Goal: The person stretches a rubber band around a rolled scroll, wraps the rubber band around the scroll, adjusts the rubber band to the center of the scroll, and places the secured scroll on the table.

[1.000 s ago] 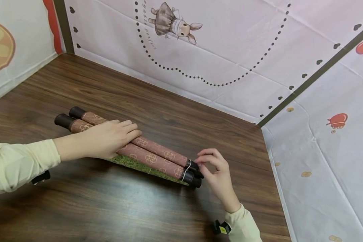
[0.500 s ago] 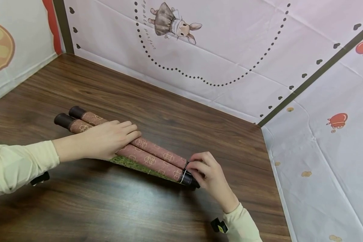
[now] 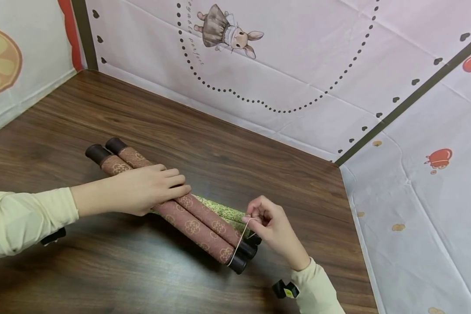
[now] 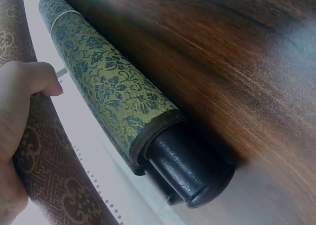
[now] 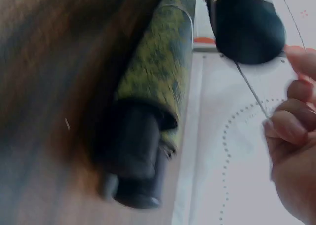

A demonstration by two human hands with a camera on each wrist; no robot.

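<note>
Two rolled scrolls (image 3: 198, 226) in reddish-brown flowered cloth lie side by side, with black end knobs (image 3: 237, 265). My left hand (image 3: 149, 189) grips them across the middle from above; its thumb (image 4: 47, 79) shows against the brown cloth in the left wrist view. At their right ends, my right hand (image 3: 272, 226) pinches a thin white elastic band (image 3: 238, 244), stretched away from the knobs. Beneath the brown pair lies a yellow-green flowered scroll roll (image 3: 220, 209), its black knobs (image 4: 190, 166) large in the left wrist view. A thin pale band (image 4: 64, 15) circles its far part.
The scrolls are over a dark wood-grain table (image 3: 153, 279). Printed cloth walls (image 3: 298, 56) stand behind it and at both sides. A small black device (image 3: 285, 289) sits at the right wrist, another black device (image 3: 52, 235) at the left.
My right hand has taken hold of the elastic band and stretched it off to the side. The brown scrolls' right ends have swung toward me, uncovering the green roll behind.
</note>
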